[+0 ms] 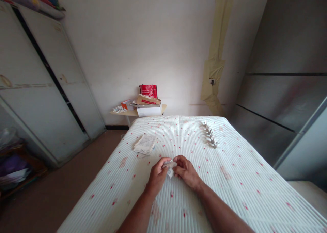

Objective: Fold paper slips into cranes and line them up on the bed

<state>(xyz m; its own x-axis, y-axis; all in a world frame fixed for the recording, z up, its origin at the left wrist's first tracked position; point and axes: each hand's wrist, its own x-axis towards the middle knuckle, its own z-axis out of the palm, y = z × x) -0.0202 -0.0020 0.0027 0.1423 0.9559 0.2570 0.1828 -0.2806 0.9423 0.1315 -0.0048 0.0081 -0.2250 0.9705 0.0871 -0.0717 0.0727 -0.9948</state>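
Note:
Between my two hands is a small piece of folded paper [170, 169], whitish and crumpled-looking, held just above the bed. My left hand [158, 173] pinches its left side with thumb and fingers. On the other side, my right hand [186, 171] grips the paper's right edge, fingers curled. The exact folds are too small to make out. A stack of printed paper sheets [145, 144] lies ahead and to the left of my hands. Ahead on the right, several folded paper figures [209, 136], perhaps cranes, stand in a row.
The bed has a ribbed, flower-dotted cover [178, 141]. Past its far edge, a small table [131, 113] carries a white box [149, 111], a red bag [148, 90] and more small white pieces [119, 109]. Cabinets [41, 76] stand left; a grey wardrobe [281, 100] stands right.

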